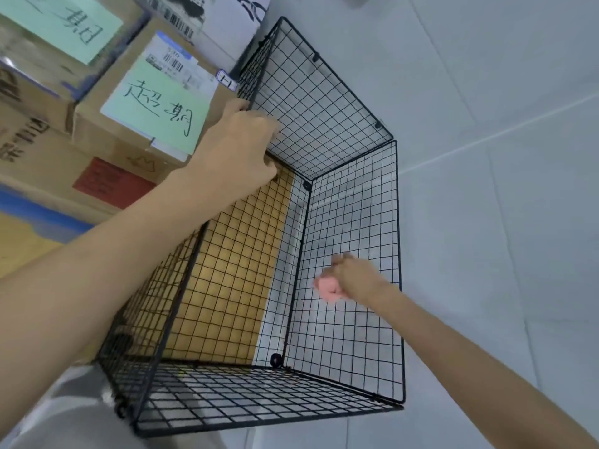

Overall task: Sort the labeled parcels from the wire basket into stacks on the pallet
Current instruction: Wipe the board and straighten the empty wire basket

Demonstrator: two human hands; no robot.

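Wire basket (350, 254) looks empty, light, stiff. My left hand (236, 150) grips its 11 o'clock rim; right hand (353, 280) closed around something pink, probably soft.

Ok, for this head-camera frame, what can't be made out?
- Left hand at the wire basket rim: fingers hidden behind the hand itself.
- Right hand: blurred; the pink thing it holds is unidentifiable.
- Pallet: not visible.
- Box labels: barcode print too small; left boxes cut off.
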